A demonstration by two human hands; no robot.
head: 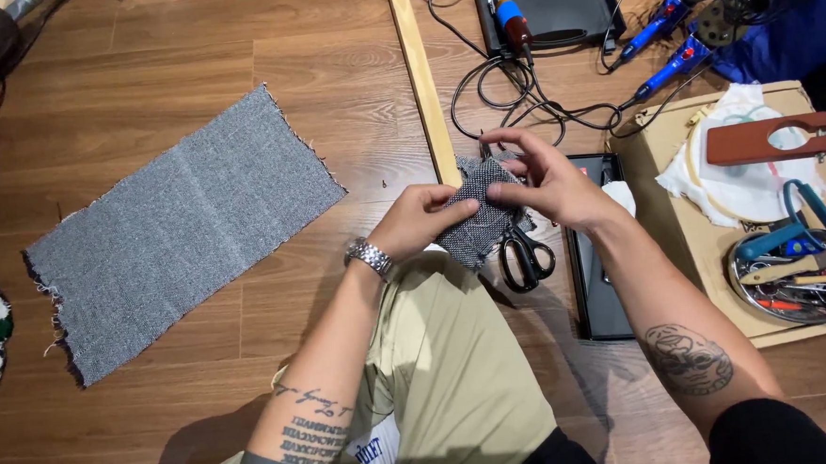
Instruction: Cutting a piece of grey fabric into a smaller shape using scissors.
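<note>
Both hands meet over the raised knee: the left hand (419, 220) pinches a small grey fabric patch (479, 221) from its near side, and the right hand (544, 184) presses its top with spread fingers, so it lies taut between them. Black scissors (525, 257) lie on the wooden floor (187, 46) just beneath, within reach. A large grey cloth (182, 230) lies flat to the left.

A flat brown cardboard box (686, 236) lies right of the scissors (524, 254); a round metal tin (738, 281) sits on it.
</note>
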